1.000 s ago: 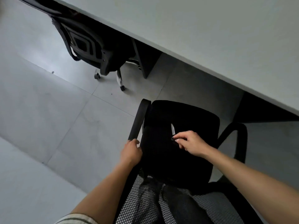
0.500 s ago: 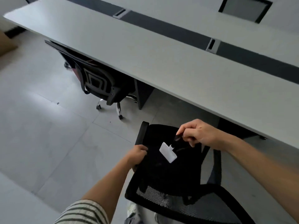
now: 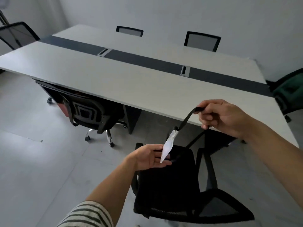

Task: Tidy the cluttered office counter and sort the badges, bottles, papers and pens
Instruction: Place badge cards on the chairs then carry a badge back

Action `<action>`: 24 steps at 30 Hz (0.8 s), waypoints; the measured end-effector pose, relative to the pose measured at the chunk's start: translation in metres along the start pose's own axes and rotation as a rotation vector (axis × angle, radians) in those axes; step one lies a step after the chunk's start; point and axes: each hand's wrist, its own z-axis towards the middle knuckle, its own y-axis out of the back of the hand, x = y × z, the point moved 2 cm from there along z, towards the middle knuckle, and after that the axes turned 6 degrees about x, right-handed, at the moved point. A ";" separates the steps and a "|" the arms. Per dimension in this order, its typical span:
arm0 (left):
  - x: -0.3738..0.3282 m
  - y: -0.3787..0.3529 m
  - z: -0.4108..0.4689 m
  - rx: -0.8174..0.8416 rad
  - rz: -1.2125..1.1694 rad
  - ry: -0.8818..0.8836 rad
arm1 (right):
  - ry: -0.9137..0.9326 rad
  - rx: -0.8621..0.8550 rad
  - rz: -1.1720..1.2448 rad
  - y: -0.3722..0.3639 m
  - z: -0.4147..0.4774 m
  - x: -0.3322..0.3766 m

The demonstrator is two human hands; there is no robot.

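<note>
Badge (image 3: 166, 149) dangles on strap (image 3: 186, 120) over chair (image 3: 172, 185). Right hand (image 3: 224, 118) curled tight round strap top. Left hand (image 3: 146, 158) flat, fingers straight, touching badge. Badge likely light, stiff, prone to swing; strap limp, so pinch badge body.

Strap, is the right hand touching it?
Touching. The head view shows the right hand curled round the strap, with the badge hanging below.
</note>
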 end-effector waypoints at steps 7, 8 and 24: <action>-0.032 -0.015 0.004 -0.142 -0.054 -0.233 | -0.040 -0.087 -0.109 0.037 -0.021 -0.013; -0.038 -0.017 0.002 -0.205 -0.029 -0.264 | -0.064 -0.104 -0.185 0.046 -0.023 -0.019; -0.094 -0.124 -0.015 -0.495 0.454 -0.545 | -0.027 0.086 -0.322 0.051 -0.031 -0.076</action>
